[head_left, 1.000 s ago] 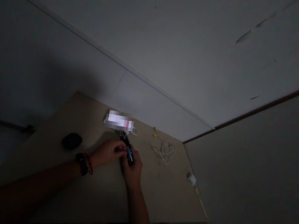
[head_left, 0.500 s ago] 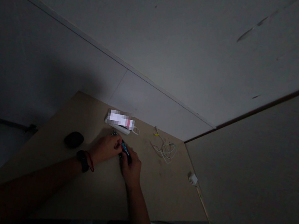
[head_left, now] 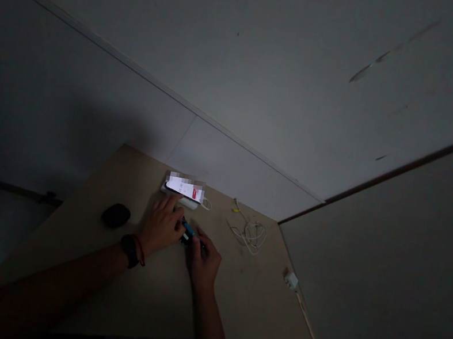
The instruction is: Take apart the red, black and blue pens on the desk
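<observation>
My right hand (head_left: 206, 260) is closed around a slim blue and black object (head_left: 188, 229) above the table; its exact kind is too dark to tell. Close to its far end, my left hand (head_left: 162, 223) has its fingers stretched forward, their tips close to the lower edge of a phone (head_left: 183, 188). The left thumb is beside the blue part; whether it touches is unclear. The phone, its screen lit and partly blurred out, rests on a white block (head_left: 189, 204) with a short white cable (head_left: 207, 204) at its right end.
On the light wooden table (head_left: 230, 299), a dark rounded object (head_left: 115, 215) is left of my hands. A loosely coiled white cable (head_left: 252, 235) lies to the right. A white plug or adapter (head_left: 290, 279) is near the right edge. Walls (head_left: 230, 147) border the back and right.
My left hand has gone from closed around the object's far end to fingers reaching toward the phone. The right hand has shifted slightly right and down. The view has tilted a little.
</observation>
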`<state>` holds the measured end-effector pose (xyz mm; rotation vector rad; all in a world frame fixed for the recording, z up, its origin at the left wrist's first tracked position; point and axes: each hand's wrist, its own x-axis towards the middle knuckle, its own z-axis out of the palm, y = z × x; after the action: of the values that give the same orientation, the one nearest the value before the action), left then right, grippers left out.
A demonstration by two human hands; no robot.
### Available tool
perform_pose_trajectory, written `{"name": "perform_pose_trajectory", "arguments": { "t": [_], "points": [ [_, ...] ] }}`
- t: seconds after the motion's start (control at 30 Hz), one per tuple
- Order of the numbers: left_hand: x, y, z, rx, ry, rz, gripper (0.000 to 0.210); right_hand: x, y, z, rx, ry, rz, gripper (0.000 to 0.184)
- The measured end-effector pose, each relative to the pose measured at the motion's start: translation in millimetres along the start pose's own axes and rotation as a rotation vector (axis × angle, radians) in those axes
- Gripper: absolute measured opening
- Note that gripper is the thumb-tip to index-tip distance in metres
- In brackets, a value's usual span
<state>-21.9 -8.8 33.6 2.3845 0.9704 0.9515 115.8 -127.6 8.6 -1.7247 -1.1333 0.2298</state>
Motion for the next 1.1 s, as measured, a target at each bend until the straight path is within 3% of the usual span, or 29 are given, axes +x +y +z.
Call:
{"name": "perform_pose_trajectory", "arguments": {
  "t": [0.1, 0.27, 0.37, 0.57, 0.77, 0.9, 1.0, 1.1],
  "points": [
    [1, -6, 4.7, -0.069, -0.029, -0.001, 0.010, 0, 4, -5, 0.022, 0.081, 0.015, 0.031],
    [4, -16, 12.2, -0.120, -0.012, -0.048, 0.012, 6, 25, -20, 0.259, 0.433, 0.243, 0.041],
    [4, -18, 14.1, -0.188, 0.017, -0.013, 0.014, 11, 36, -23, 0.118, 0.489, 0.245, 0.042],
    [4, -17, 16.1, -0.372, 0.056, 0.097, 0.015, 11, 35, -20, -0.298, 0.302, 0.092, 0.044],
    [3, -13, 13.8, -0.457, 0.046, 0.127, 0.012, 5, 18, -13, -0.320, 0.216, -0.076, 0.046],
    [1, -11, 15.2, -0.470, -0.004, 0.150, 0.013, -2, 5, -3, -0.242, -0.081, -0.260, 0.048],
    [0, -12, 18.8, -0.470, -0.058, 0.176, 0.013, -6, 0, 2, -0.308, -0.157, -0.278, 0.062],
    [-2, -13, 22.0, -0.484, -0.097, 0.204, 0.014, -8, -5, 5, -0.460, -0.190, -0.241, 0.065]
  ]
}}
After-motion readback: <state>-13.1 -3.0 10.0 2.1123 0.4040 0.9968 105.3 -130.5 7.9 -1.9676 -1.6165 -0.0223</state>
